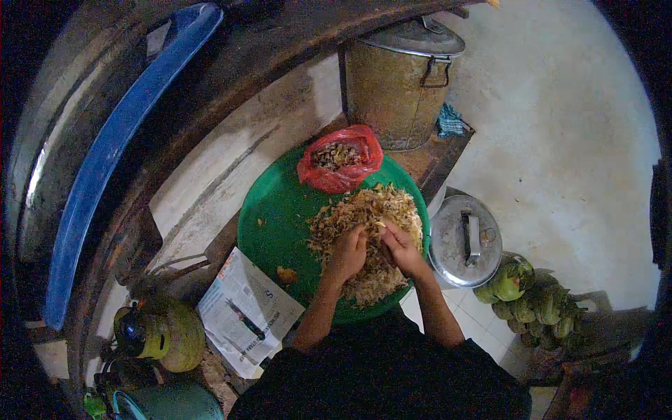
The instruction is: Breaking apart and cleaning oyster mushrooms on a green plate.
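Both hands are close together over a heap of pale brown, stringy food bits (350, 213), perhaps sprouts, on a round green tray (269, 210). My left hand (348, 253) is closed, fingers curled in at the heap; what it holds is hidden. My right hand (402, 248) pinches a small pale yellow piece (381, 225) between thumb and finger. At the tray's far edge stands an open red plastic bag (338, 183) with darker brown bits inside. A small tan lump (285, 274) lies on the tray left of my left hand.
Beyond the tray stands a tall lidded metal pot (392, 98). A round metal lid (453, 241) is close on the right, with green coconut-like fruits (532, 308) past it. Folded newspaper (234, 290) bearing a dark slim object lies at left, near a green gas cylinder (183, 336).
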A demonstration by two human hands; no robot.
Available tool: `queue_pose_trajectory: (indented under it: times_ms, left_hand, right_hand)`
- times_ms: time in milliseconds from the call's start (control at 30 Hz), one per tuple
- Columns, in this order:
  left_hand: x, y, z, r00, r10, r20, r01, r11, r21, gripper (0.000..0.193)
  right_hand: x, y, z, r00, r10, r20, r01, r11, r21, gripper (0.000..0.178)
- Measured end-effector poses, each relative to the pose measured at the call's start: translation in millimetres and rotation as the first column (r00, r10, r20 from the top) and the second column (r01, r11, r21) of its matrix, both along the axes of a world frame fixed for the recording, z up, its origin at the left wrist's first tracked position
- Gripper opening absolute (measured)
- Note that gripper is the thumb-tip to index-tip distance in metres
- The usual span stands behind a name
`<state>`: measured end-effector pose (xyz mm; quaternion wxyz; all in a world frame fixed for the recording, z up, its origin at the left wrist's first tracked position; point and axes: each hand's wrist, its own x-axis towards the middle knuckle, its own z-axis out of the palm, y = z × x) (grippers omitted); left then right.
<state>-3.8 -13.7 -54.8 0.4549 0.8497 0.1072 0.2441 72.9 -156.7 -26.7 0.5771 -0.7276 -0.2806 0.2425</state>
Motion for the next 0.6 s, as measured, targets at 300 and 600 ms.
queue_pose_trajectory:
  times_ms: [300, 600]
  left_hand:
    - [7, 2, 34, 0.984, -0.006, -0.180, 0.031, 0.990, 0.136, 0.022]
    - [161, 237, -119, 0.979, 0.147, 0.138, -0.171, 0.968, 0.184, 0.025]
  right_hand:
    - [2, 4, -5, 0.968, -0.116, 0.224, 0.113, 0.993, 0.023, 0.034]
    - [5, 14, -45, 0.979, -0.173, -0.107, 0.194, 0.951, 0.240, 0.020]
